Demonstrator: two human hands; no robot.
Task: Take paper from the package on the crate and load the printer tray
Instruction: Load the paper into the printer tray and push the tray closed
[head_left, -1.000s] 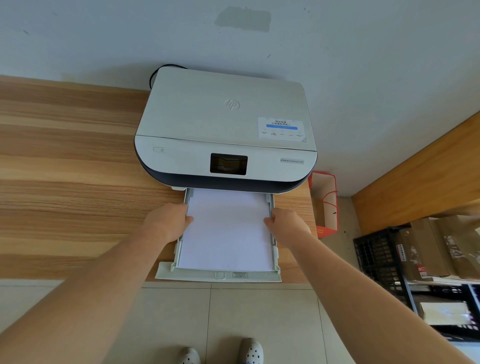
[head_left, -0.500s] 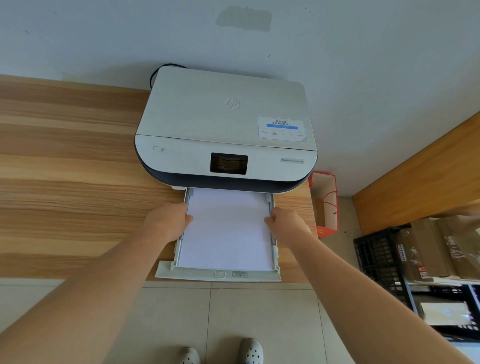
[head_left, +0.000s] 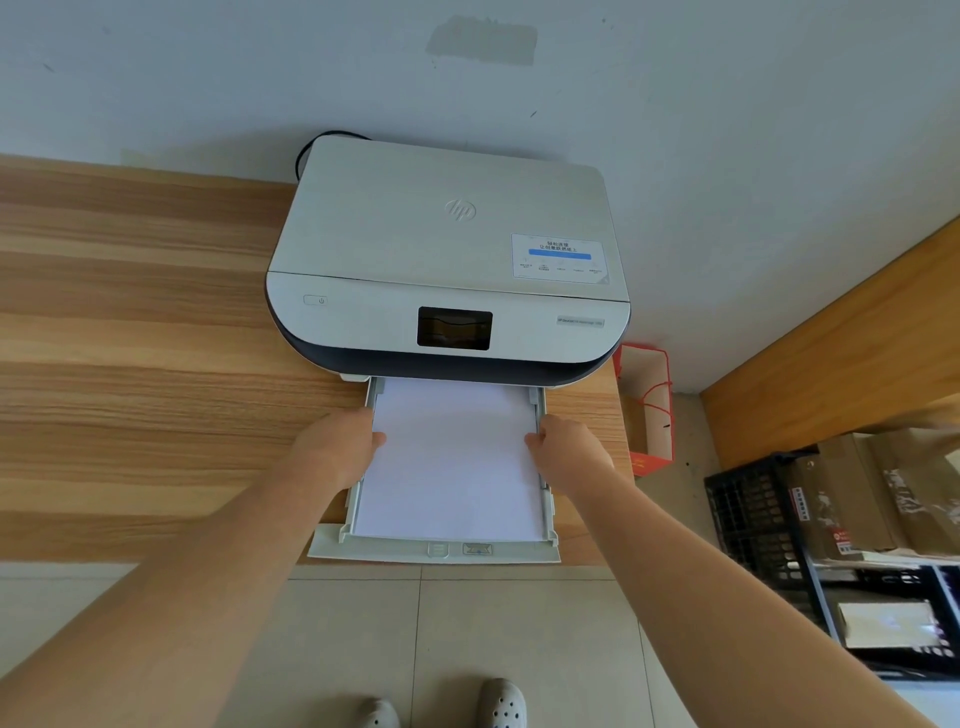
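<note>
Head view: a person's left hand (head_left: 340, 449) and right hand (head_left: 569, 449) press the sides of the paper (head_left: 452, 462) lying in the tray (head_left: 436, 552), pulled out from the printer (head_left: 447, 260) over the surface's front edge. Each grip is narrow, fingertips touching the stack's edges. Squaring the sheets flush between the guides, then sliding the tray in level, should avoid jams.

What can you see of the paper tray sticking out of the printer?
The tray is pale grey plastic, pulled out flat from under the printer and overhanging the desk edge. A white paper stack lies inside it. The left hand and right hand rest on its side rails, fingers touching the paper's edges.
</note>
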